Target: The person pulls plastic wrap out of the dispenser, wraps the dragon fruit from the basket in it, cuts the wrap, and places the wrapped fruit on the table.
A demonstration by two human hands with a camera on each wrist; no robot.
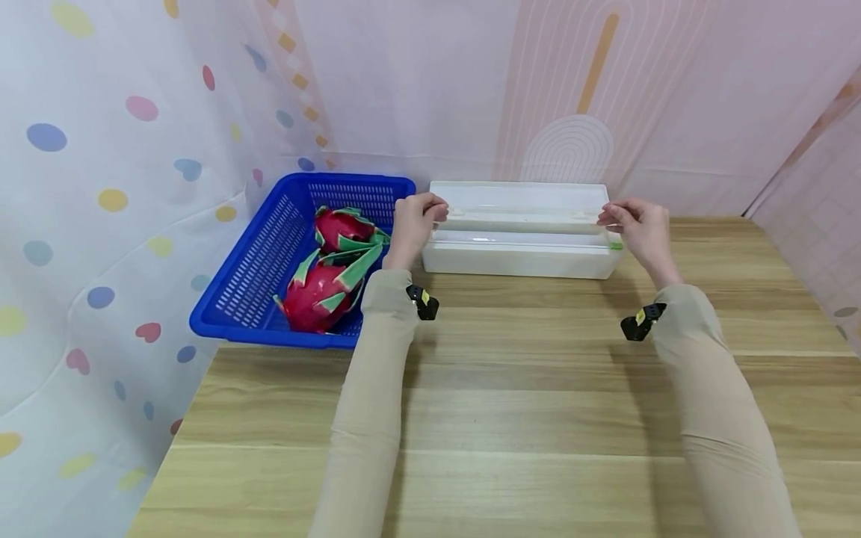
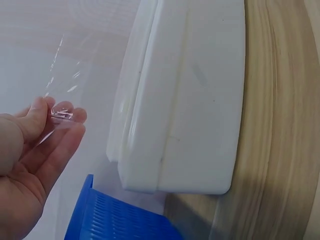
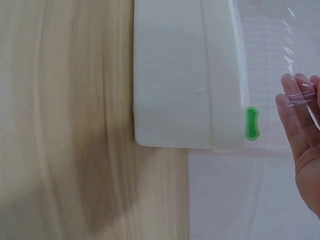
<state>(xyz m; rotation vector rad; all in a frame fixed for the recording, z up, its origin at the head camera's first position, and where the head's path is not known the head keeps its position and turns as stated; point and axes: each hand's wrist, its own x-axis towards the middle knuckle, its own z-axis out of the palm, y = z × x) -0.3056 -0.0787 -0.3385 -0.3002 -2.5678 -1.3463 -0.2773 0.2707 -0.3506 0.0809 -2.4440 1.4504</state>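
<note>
A long white cling film dispenser (image 1: pixel 518 261) stands at the back of the table with its lid (image 1: pixel 518 194) raised. Clear cling film (image 2: pixel 62 114) stretches between the two hands above it. My left hand (image 1: pixel 415 223) pinches one corner of the film between thumb and fingers, over the dispenser's left end. At the right end my right hand (image 1: pixel 639 228) pinches the other corner, as the right wrist view shows with the film (image 3: pixel 300 97) bunched at the fingertips. A small green slider (image 3: pixel 252 123) sits on the dispenser's right end.
To the left, a blue plastic basket (image 1: pixel 232 325) holds a dragon fruit (image 1: pixel 316 295) in front and another dragon fruit (image 1: pixel 341 228) behind it. The wooden table (image 1: pixel 511 411) reaches back to a patterned curtain (image 1: pixel 417 82).
</note>
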